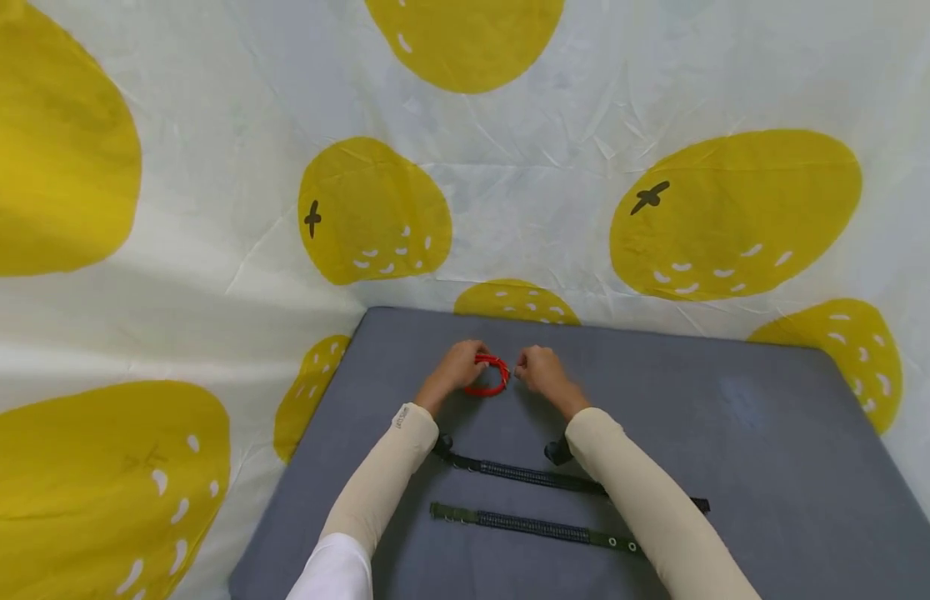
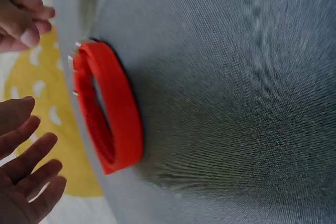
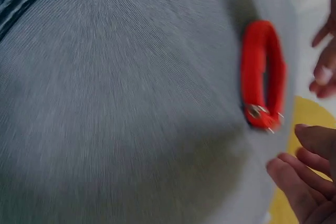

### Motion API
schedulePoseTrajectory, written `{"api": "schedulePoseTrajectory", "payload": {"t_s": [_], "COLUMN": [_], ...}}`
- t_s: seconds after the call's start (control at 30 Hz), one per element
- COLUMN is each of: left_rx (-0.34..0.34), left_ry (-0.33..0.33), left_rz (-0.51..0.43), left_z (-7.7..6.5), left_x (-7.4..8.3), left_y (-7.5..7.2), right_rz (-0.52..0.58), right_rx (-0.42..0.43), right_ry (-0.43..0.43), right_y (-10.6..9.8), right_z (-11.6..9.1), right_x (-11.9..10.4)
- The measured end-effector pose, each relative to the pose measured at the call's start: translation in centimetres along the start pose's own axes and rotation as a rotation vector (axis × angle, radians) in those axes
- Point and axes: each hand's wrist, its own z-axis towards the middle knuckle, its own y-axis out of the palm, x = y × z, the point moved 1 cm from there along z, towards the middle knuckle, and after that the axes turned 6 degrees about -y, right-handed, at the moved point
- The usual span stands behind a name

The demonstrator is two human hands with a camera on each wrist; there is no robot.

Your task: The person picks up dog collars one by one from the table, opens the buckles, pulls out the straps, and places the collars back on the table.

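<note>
A red collar (image 1: 498,385), fastened into a loop, stands on its edge on the grey table. Its metal buckle and rings (image 3: 255,111) face the right-hand side. My left hand (image 1: 459,364) is just beside the loop on the left; in the left wrist view the left hand's fingers (image 2: 37,169) are spread, with nothing between them. On the other side, near the buckle, hovers my right hand (image 1: 542,369). The right wrist view shows the right hand's fingers (image 3: 296,179) loosely bent and apart from the collar, holding nothing.
Closer to me, a black collar (image 1: 525,476) and a dark green collar (image 1: 532,527) lie stretched out across the grey table (image 1: 697,417), partly under the right forearm. Behind the table hangs a white cloth (image 1: 525,208) with yellow fruit shapes.
</note>
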Motion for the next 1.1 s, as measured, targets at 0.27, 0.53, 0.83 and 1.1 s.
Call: {"api": "schedulePoseTrajectory", "payload": {"t_s": [0.27,0.53,0.83,1.1], "left_rx": [-0.056,0.044,0.079,0.030], "left_ry": [-0.097,-0.062,-0.050,-0.056], "left_rz": [0.097,0.230,0.308,0.303], "left_z": [1.6,2.2,2.4,2.4], "left_x": [-1.3,-2.0,-1.9,-1.4], "left_y": [1.8,2.8,2.9,3.3], "right_rz": [-0.008,-0.046,-0.043,-0.028], "right_rx": [0.058,0.154,0.140,0.055], "right_ry": [0.028,-0.012,-0.015,0.025], "right_y": [3.5,4.5,4.0,3.8], "right_z": [2.6,3.4,3.4,3.2], "right_x": [-1.0,-1.0,-0.9,0.1]}}
